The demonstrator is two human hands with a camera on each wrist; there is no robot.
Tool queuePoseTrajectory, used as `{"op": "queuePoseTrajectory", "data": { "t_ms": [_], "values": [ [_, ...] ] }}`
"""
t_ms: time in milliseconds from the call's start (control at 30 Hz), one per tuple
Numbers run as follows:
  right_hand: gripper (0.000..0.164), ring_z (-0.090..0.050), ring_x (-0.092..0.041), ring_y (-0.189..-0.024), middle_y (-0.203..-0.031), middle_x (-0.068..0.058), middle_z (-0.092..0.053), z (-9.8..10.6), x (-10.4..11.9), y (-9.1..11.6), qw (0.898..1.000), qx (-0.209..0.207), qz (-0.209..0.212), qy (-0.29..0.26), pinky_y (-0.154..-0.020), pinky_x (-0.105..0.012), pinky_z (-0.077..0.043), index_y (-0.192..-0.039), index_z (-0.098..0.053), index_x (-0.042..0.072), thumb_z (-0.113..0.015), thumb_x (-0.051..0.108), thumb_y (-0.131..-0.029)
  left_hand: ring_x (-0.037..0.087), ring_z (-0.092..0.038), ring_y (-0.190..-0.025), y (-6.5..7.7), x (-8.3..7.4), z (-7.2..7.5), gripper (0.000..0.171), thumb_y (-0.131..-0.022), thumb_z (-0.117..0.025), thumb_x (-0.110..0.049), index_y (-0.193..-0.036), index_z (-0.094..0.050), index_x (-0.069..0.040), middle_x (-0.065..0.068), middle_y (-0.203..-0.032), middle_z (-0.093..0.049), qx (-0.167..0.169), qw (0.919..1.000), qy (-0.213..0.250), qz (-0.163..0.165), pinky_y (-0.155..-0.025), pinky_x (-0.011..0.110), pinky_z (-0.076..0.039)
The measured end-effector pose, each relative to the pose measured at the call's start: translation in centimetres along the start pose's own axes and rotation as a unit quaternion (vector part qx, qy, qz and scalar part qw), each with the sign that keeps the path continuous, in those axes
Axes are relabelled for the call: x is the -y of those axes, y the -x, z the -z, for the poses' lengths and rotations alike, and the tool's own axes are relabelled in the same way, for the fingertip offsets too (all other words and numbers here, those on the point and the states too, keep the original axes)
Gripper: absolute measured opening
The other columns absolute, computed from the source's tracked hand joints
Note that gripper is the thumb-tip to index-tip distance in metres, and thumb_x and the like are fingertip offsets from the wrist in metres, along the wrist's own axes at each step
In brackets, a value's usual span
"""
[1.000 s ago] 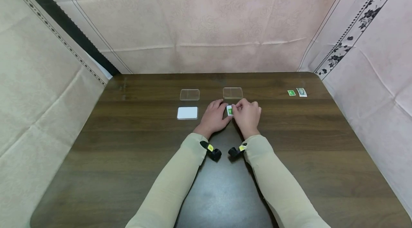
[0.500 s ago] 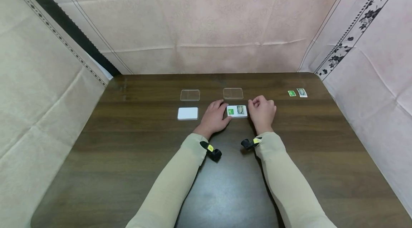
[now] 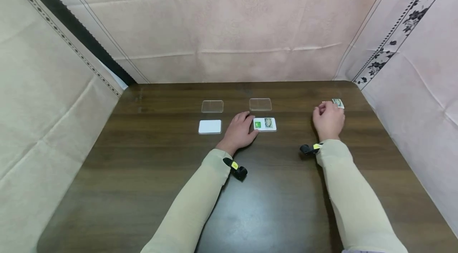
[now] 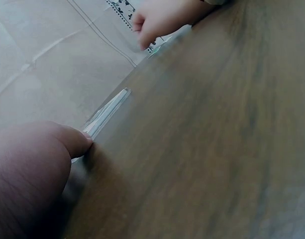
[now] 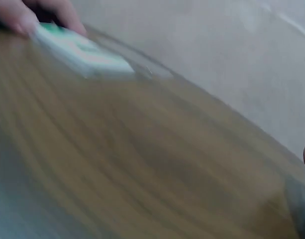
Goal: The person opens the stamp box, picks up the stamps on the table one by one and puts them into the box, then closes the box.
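Note:
My left hand [image 3: 237,132] grips the left side of a shallow clear case with a white card inside [image 3: 263,125], index finger at its far corner and thumb [image 4: 80,142] at the near one. On the white card lie a small green stamp [image 3: 258,124] and a larger grey-green stamp [image 3: 268,122]. Far to the right, my right hand [image 3: 330,121] hovers with loosely bent fingers over two loose stamps. One pale green stamp [image 3: 338,103] shows past its fingers; the green one beside it is almost wholly hidden. Nothing shows between the right fingertips.
Left of my left hand lies a second case with a plain white card [image 3: 210,126]. Behind the cases rest two clear plastic lids [image 3: 212,106] [image 3: 260,104]. The dark wooden table [image 3: 171,189] ends at a pale cloth backdrop [image 3: 229,26].
My right hand has left the case, uncovering the grey-green stamp, and moved right to the loose stamps. The left hand has stayed at the case.

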State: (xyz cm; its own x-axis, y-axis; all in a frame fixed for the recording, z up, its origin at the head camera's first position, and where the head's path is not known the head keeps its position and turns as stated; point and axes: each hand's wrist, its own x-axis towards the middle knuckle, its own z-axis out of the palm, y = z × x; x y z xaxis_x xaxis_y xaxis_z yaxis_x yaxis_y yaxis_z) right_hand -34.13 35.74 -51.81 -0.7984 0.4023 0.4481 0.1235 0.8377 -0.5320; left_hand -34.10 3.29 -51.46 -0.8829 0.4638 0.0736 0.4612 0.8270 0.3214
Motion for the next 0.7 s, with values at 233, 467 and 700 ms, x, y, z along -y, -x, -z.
{"op": "queuePoseTrajectory", "data": {
  "t_ms": [233,467,700],
  "values": [
    [0.033,-0.047,-0.051,-0.104,-0.109,-0.028,-0.058,2.4,-4.5,-1.9,0.998,0.022,-0.013,0.056,-0.09,-0.061,-0.036,-0.11,-0.06,-0.005,-0.055,0.024,-0.097,0.025,-0.027,-0.15,-0.1,0.0,0.1,0.069,-0.102,-0.052,-0.047,-0.158,-0.033,-0.013,0.01,-0.161,-0.033,0.006,1.0,-0.004,-0.003,-0.123,0.038,-0.02],
    [0.051,-0.044,-0.053,-0.112,-0.123,-0.033,-0.052,3.2,-6.0,-3.1,0.994,0.066,-0.055,0.072,-0.096,-0.063,-0.034,-0.126,-0.055,-0.009,-0.052,0.035,-0.099,0.024,-0.028,-0.149,0.1,0.1,0.3,0.072,-0.1,-0.054,-0.048,-0.158,-0.033,-0.012,0.009,-0.16,-0.035,0.007,0.9998,0.019,-0.005,-0.122,0.037,-0.023],
    [0.067,-0.039,-0.054,-0.119,-0.13,-0.035,-0.047,2.7,-6.9,-4.2,0.988,0.101,-0.063,0.1,-0.1,-0.065,-0.031,-0.134,-0.051,-0.008,-0.046,0.049,-0.1,0.024,-0.029,-0.149,0.2,0.2,0.3,0.072,-0.1,-0.054,-0.049,-0.157,-0.034,-0.011,0.008,-0.16,-0.036,0.003,0.9997,0.024,-0.008,-0.121,0.037,-0.024]
  ]
}}
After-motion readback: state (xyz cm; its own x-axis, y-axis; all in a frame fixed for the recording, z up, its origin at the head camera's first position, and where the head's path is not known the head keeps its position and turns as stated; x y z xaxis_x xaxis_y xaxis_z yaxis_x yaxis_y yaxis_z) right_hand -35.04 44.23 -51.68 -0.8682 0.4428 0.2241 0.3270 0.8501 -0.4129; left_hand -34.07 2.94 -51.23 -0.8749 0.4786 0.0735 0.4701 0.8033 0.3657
